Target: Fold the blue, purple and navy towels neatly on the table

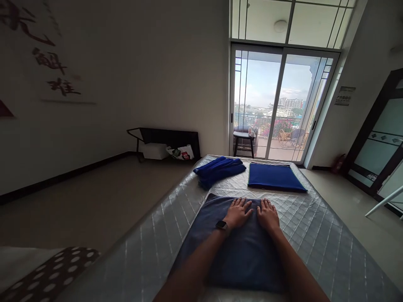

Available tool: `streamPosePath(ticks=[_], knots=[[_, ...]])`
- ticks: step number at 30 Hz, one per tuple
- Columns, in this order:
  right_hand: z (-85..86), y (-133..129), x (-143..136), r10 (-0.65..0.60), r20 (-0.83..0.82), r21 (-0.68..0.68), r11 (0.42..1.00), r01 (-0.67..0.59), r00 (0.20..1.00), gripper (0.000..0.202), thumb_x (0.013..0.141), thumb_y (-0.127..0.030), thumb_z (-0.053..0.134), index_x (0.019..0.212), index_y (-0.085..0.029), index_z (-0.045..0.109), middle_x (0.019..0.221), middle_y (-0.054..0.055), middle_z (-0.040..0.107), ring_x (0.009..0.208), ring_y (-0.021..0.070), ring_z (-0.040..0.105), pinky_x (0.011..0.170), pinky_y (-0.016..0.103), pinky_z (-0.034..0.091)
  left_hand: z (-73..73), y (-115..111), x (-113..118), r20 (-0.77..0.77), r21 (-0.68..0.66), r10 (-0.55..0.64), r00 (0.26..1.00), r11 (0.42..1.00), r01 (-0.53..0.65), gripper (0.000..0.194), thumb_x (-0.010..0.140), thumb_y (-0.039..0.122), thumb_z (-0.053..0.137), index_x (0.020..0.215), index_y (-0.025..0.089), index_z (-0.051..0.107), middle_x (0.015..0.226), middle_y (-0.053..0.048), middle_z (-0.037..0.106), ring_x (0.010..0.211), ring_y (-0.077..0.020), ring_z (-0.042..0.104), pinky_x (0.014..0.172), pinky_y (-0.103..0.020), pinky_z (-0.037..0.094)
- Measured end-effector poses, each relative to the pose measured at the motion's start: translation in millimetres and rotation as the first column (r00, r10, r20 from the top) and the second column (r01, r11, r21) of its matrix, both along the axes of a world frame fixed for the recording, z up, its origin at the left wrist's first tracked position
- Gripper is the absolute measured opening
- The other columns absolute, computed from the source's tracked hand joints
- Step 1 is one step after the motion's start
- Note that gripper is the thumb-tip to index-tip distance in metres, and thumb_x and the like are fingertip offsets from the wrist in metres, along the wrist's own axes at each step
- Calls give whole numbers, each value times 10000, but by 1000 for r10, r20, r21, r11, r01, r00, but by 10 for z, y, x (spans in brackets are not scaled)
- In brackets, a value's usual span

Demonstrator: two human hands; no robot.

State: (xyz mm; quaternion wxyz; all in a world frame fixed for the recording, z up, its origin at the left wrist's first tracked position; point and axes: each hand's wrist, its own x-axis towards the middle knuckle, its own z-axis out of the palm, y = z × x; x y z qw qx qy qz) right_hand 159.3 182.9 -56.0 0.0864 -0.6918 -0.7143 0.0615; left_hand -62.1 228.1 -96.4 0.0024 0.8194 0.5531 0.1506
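Observation:
A grey-blue towel (242,256) lies flat in front of me on a quilted mattress (317,235). My left hand (238,212), with a watch (221,225) at its wrist, rests palm down on the towel's far part, fingers outstretched. Beside it my right hand (267,213) also lies flat near the far right edge of the cloth, its thumb apart from the fingers. Farther off, a bright blue towel (218,170) is bunched in loose folds on the left. To its right, a second blue towel (275,178) is folded into a flat rectangle.
Past the mattress, a black bench or rack (170,140) stands against the wall with a white box (154,151) and a printed bag (181,152). A brown polka-dot cloth (56,270) is at lower left. Sliding glass doors (277,105) face me; a fire extinguisher (338,163) stands right.

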Motion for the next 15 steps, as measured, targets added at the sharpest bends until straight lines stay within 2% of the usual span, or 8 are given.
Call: streamPosePath(ticks=[3,5,7,9,12,15], knots=[[-8,2,0,1,-9,-4,1000,-2,1000,585,1027,-362,263,1562,-132,327,1627,95,312,1520,186,220,1221,359,149,-21,-28,-248,-1,-40,85,996,996,-85,461,949,447,589,1341,207,553,1424,-122,539,1252,-282,555,1047,-539,466],[-4,-2,-1,2,-16,-6,1000,-2,1000,589,1026,-365,258,1560,-126,332,1628,92,309,1520,188,218,1222,362,148,-13,-57,-457,-3,-70,165,986,984,-165,560,979,516,481,1417,167,500,1517,-178,464,1392,-332,440,1139,-572,356],[6,-8,-1,2,-17,-6,1000,-2,1000,591,1024,-366,260,1558,-123,336,1627,93,312,1520,190,220,1222,363,149,-1,-80,-662,5,-116,247,969,963,-245,653,997,551,352,1473,112,439,1578,-206,385,1482,-335,313,1201,-543,259],[20,-18,0,2,-16,-6,1000,-2,1000,591,1024,-365,261,1555,-120,340,1626,94,314,1519,190,222,1221,360,151,0,-93,-818,58,-158,288,956,948,-276,670,994,530,315,1494,93,413,1601,-182,349,1510,-299,260,1226,-489,214],[42,-32,0,6,-13,-3,1000,-6,1000,589,1024,-359,263,1556,-116,338,1624,97,316,1520,187,221,1221,358,152,-15,-83,-929,226,-162,276,934,956,-243,591,976,437,351,1451,114,486,1581,-134,398,1497,-248,302,1229,-415,214],[57,-39,-4,9,-14,-1,1000,-9,1000,585,1023,-351,267,1553,-116,342,1622,101,317,1520,186,222,1223,364,152,6,-30,-981,330,-145,287,899,957,-252,520,971,366,326,1350,133,595,1480,-114,547,1424,-221,434,1185,-358,302]])
